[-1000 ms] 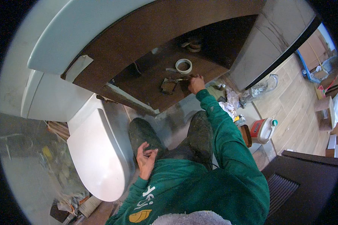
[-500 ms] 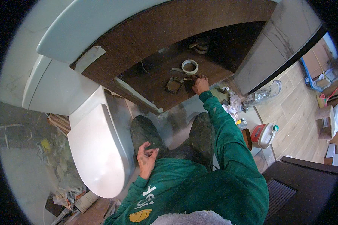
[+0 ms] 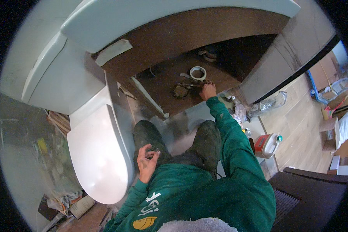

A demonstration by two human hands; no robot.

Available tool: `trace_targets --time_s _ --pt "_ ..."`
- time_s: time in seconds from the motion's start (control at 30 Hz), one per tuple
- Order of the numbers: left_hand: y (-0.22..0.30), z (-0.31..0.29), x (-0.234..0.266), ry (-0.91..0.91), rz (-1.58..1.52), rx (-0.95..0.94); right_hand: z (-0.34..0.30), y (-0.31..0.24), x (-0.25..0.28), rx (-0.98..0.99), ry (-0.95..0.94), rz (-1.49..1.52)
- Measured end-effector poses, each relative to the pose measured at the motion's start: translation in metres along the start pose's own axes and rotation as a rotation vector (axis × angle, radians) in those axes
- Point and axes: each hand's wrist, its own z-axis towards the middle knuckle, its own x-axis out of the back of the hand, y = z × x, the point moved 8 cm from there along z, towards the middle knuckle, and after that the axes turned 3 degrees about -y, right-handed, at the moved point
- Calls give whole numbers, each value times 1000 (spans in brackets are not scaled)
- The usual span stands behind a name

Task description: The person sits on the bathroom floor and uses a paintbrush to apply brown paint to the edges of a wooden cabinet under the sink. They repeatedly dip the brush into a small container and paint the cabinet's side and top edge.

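My right hand [image 3: 208, 90] reaches into the low opening of a dark brown cabinet [image 3: 170, 104], its fingers closed at the handle end of a small flat tool with a square head [image 3: 180, 91]. The tool rests on the cabinet floor; its exact kind is unclear. Just beyond it lies a roll of tape [image 3: 198, 73], pale and ring-shaped, beside a thin light strip [image 3: 185, 75]. Over my left thigh, my left hand [image 3: 146, 165] is raised with thumb and fingertips brought together. Whatever is between them, if anything, is too small to make out.
A white toilet [image 3: 98, 152] stands close on my left. The cabinet sits beneath a pale basin [image 3: 174, 19]. To the right are crumpled plastic [image 3: 265, 108], a red-labelled jug with a green cap [image 3: 267, 146] and a dark vented door [image 3: 313, 197]. More rolls [image 3: 209, 56] lie deeper inside.
My left thumb and fingers have drawn together from a looser, more spread pose. The whole view has shifted slightly; my right hand and the tool keep nearly the same place in the cabinet.
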Motion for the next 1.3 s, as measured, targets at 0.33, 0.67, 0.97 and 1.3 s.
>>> trace_targets --time_s 0.33,0.67,0.97,1.3 --pt "-11 -15 9 56 -59 18 3 10 -17 -132 18 140" --pt "-10 -9 3 33 -31 29 2 7 -26 27 -34 -21" --pt "-19 -10 7 47 -58 25 -3 -4 -21 17 -138 -174" --pt "8 4 31 40 -144 -44 -13 -12 1 3 -148 -121"
